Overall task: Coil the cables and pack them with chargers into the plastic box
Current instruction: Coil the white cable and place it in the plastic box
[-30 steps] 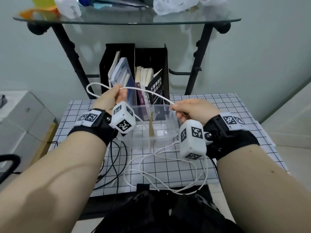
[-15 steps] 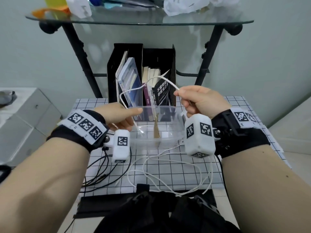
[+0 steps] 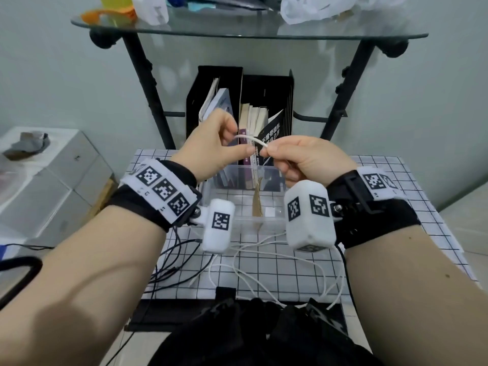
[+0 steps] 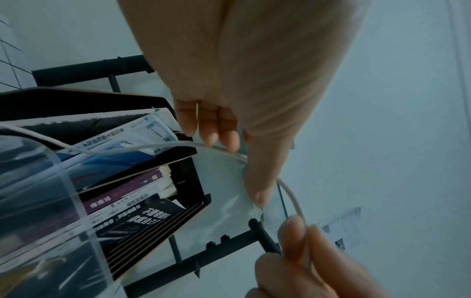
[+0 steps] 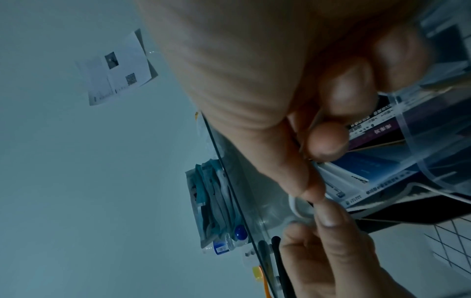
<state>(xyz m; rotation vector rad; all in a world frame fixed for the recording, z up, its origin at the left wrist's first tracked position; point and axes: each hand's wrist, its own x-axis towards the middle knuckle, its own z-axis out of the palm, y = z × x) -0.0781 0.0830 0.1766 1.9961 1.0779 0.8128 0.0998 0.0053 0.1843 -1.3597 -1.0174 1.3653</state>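
Observation:
Both hands are raised above the clear plastic box point(image 3: 272, 169), which stands on the checked table. My left hand point(image 3: 244, 143) pinches the white cable point(image 3: 252, 140) between thumb and fingers. My right hand point(image 3: 265, 155) pinches the same cable a finger's width away. The cable's slack drops past the box and lies in loose loops point(image 3: 266, 262) on the table in front. In the left wrist view the cable point(image 4: 122, 150) runs under my left hand point(image 4: 242, 161). In the right wrist view my right hand point(image 5: 314, 171) pinches it above the left hand's fingers point(image 5: 331, 231).
A brown strip point(image 3: 257, 204) stands inside the box. Black cables point(image 3: 177, 262) lie tangled at the table's front left. A black file holder with books point(image 3: 219, 107) stands behind the box, under a cluttered glass shelf point(image 3: 237, 31) on black legs. White boxes point(image 3: 52, 175) sit to the left.
My left hand rose from beside the box and met the right hand. The wide arc of white cable between the hands has shrunk to a short span.

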